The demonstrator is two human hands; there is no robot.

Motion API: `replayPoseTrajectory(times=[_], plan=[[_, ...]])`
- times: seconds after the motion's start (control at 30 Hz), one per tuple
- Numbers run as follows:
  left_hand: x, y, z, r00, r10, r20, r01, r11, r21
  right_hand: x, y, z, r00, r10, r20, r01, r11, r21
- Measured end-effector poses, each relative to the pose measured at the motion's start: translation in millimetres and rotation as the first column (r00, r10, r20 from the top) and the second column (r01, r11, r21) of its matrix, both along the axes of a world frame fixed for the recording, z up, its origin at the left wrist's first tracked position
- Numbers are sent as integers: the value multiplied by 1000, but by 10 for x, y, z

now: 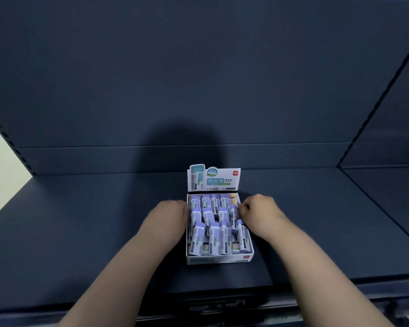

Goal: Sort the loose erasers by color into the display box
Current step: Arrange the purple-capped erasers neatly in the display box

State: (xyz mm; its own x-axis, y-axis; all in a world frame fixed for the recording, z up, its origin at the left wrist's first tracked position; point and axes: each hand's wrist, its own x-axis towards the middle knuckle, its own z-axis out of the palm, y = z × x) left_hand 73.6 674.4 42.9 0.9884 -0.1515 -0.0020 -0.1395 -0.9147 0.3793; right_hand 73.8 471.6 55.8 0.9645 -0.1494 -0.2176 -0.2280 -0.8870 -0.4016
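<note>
A white cardboard display box (219, 259) with an upright printed header card (214, 178) stands on the dark shelf. It is packed with several purple-tipped erasers (213, 234) in white sleeves, some lying askew. An orange-tipped eraser (232, 198) shows at the back right corner. My left hand (169, 212) rests against the box's left wall, its fingertips hidden at the rim. My right hand (261, 210) sits at the right wall with fingers curled over the rim, pinching a sleeved eraser (233, 214) that stands on edge.
The box sits on a dark blue shelf (92, 220) with a back panel (198, 90) close behind and a side panel at the right (392, 114). The shelf's front lip (222, 305) runs below my forearms.
</note>
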Motion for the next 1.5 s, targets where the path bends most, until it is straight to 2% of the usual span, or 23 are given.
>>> replayPoseTrajectory(times=[0.13, 0.27, 0.37, 0.5, 0.7, 0.9, 1.17, 1.37, 1.5], plan=[[20, 7, 91, 992, -66, 105, 66, 998, 7, -44, 19, 116, 996, 10, 87, 7, 982, -190], [23, -45, 121, 978, -180, 110, 166, 978, 124, -81, 96, 201, 965, 145, 221, -116, 984, -138], [40, -36, 126, 979, -200, 49, 191, 972, 140, -65, 113, 237, 952, 238, 191, -229, 971, -67], [49, -7, 137, 976, -207, 64, 193, 964, 184, -38, 123, 223, 939, 318, 132, -311, 948, -70], [42, 48, 126, 985, -163, 54, 149, 968, 203, -32, 115, 204, 925, 353, 143, -345, 936, -74], [-54, 72, 97, 986, -134, 102, 123, 987, 103, -25, 173, 231, 906, 392, 161, -387, 920, -62], [-89, 95, 128, 991, -114, 69, 109, 991, 72, 127, 239, 242, 900, 429, 84, -419, 901, -108], [-137, 72, 102, 994, -100, 47, 102, 994, -26, 152, 268, 265, 887, 460, 35, -454, 884, -108], [-182, 55, 74, 991, -124, 46, 122, 992, 31, 91, 332, 238, 871, 491, 24, -484, 864, -139]])
